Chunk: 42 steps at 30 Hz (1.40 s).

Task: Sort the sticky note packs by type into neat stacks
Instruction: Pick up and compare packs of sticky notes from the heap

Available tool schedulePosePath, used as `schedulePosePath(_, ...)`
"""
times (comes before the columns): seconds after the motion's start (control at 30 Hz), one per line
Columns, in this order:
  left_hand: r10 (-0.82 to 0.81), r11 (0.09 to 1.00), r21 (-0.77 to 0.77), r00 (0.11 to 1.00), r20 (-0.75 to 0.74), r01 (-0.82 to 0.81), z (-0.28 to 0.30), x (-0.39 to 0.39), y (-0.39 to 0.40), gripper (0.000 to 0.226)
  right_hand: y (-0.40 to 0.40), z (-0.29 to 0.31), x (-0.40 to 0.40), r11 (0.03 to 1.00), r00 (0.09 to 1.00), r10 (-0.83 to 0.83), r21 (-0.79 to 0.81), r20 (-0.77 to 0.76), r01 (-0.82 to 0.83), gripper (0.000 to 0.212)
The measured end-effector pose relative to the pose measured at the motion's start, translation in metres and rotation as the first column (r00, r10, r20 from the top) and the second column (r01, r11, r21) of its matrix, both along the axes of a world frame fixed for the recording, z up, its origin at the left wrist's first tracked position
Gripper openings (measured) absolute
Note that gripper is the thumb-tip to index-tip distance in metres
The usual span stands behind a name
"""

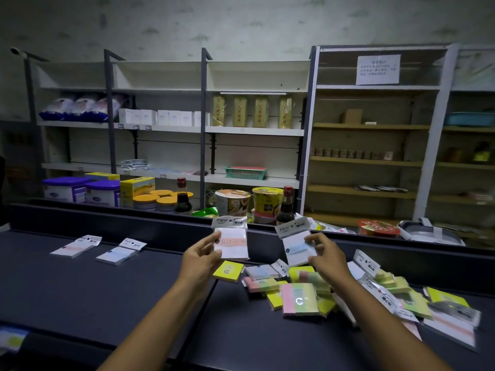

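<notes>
starting at the far left of the dark counter, a pink-banded pack and a blue-banded pack lie side by side as stack seeds. the left hand pinches a pink-band pack; the right hand pinches a blue-band pack, above the unsorted heap. best to match each band colour and square the edges when laying it down.

Pink-banded white pack pinched upright in left hand; blue-banded white pack in right hand. Mixed heap below right hand. Two sorted packs flat, far left of left hand.
</notes>
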State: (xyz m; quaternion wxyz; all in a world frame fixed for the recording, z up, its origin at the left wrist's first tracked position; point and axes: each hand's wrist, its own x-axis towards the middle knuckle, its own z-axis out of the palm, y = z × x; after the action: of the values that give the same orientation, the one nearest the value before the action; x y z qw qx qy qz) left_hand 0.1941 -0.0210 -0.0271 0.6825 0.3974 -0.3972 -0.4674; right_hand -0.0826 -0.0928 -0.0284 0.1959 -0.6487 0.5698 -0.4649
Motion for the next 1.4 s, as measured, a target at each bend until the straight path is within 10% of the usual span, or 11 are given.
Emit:
schedulePosePath(0.27, 0.081, 0.993, -0.098, 0.986, 0.144, -0.067, 0.003, 0.092, 0.04, 0.046, 0.05, 0.014, 0.094, 0.996, 0.966, 0.083, -0.007, 0.245, -0.084, 0.046)
schedulePosePath(1.4, 0.402, 0.912, -0.229, 0.85, 0.34, -0.34, -0.008, 0.399, 0.041, 0.04, 0.042, 0.007, 0.419, 0.923, 0.841, 0.386, -0.166, 0.379, -0.348, 0.047)
